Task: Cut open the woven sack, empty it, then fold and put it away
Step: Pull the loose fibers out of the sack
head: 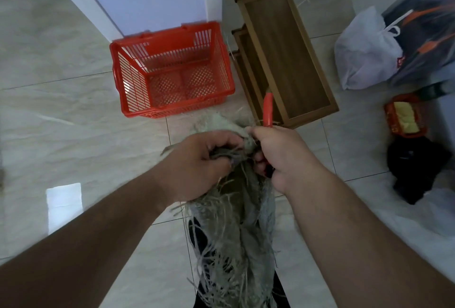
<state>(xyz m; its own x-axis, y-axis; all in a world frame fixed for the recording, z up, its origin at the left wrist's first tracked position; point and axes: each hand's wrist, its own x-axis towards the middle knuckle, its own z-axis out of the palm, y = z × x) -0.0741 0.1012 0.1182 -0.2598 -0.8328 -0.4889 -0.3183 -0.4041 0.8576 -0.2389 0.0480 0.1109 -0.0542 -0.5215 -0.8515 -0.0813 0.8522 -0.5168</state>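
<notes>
The woven sack (236, 229), frayed and limp, hangs bunched over the floor with the left hand (199, 164) clamped on it, the right hand (280, 157) gripping it plus a red-handled cutter (268, 108); cutting looks done, folding remains.

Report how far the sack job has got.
Done: the woven sack looks cut open, its edges frayed. In hand: the left hand bunches its top while the right hand grips it along with a red-handled tool. Left: folding and stowing; the red basket holds nothing visible.
</notes>
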